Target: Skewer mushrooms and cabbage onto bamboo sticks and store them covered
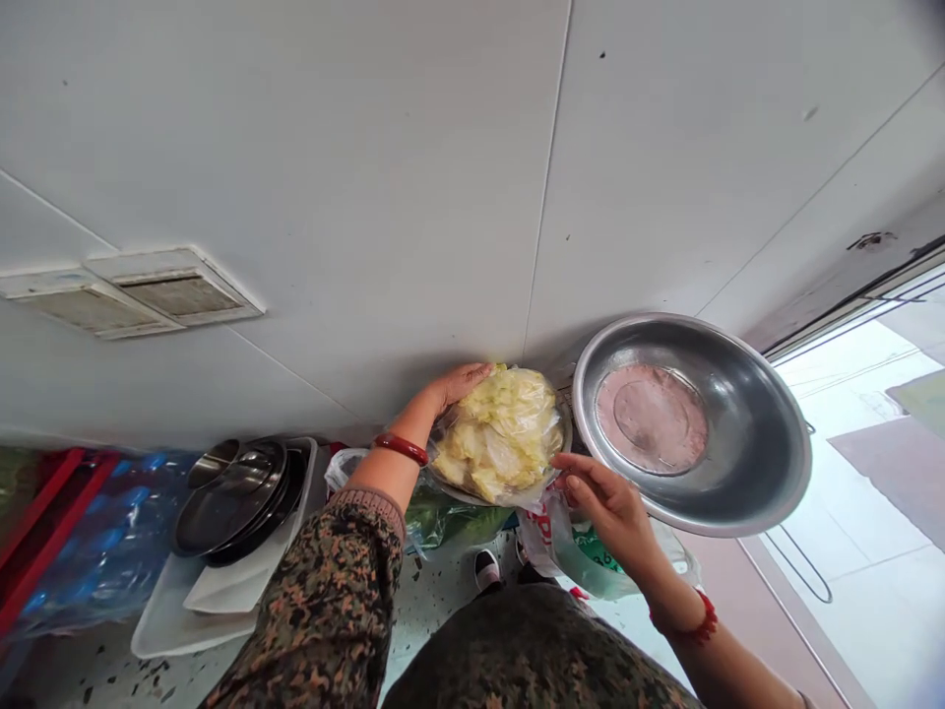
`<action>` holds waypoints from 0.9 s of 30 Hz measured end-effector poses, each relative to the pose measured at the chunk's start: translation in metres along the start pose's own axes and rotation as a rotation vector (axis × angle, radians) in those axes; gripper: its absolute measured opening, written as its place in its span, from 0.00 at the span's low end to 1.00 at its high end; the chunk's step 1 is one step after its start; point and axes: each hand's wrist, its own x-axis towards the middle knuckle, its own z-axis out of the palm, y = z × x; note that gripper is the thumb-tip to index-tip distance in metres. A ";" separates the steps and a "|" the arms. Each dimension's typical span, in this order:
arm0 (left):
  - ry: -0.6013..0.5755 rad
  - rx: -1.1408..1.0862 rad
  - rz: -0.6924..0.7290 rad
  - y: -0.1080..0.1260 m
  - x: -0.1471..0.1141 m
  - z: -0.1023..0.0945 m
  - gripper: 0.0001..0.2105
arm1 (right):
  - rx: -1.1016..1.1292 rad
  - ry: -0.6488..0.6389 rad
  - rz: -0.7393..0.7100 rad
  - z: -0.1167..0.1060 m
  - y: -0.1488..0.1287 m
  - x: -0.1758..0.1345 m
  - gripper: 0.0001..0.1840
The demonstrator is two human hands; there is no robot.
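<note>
A bowl (pixel 570 433) holds torn yellow-green cabbage leaves (pixel 502 423) under clear plastic film. My left hand (pixel 462 382) rests along the far left side of the film, fingers stretched out and touching it. At the bowl's right rim, my right hand (pixel 609 502) has its index finger reaching to the film's edge, with the thumb apart from it. No thing shows between those fingers.
A large steel basin (pixel 768 443) stands to the right against the white wall (pixel 413 197). Plastic bags (pixel 591 561) lie below the bowl. At left are stacked dark pans (pixel 228 502) on a white tray (pixel 177 611) and wrapped bottles (pixel 110 551).
</note>
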 end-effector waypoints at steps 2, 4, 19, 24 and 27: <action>-0.007 -0.049 0.018 0.002 0.002 0.005 0.34 | 0.000 -0.014 0.016 0.000 0.010 -0.007 0.18; -0.017 -0.092 0.048 0.002 0.002 0.011 0.38 | -0.003 -0.023 0.027 -0.001 0.017 -0.010 0.18; 0.093 0.522 0.557 -0.001 -0.070 0.042 0.18 | -0.091 -0.108 0.071 -0.002 0.025 -0.019 0.17; 0.218 0.812 0.551 0.003 -0.093 0.067 0.21 | -0.170 -0.211 -0.038 -0.030 -0.015 0.000 0.15; 0.247 0.853 0.550 0.002 -0.097 0.073 0.22 | -0.283 -0.104 -0.179 -0.039 -0.039 0.037 0.14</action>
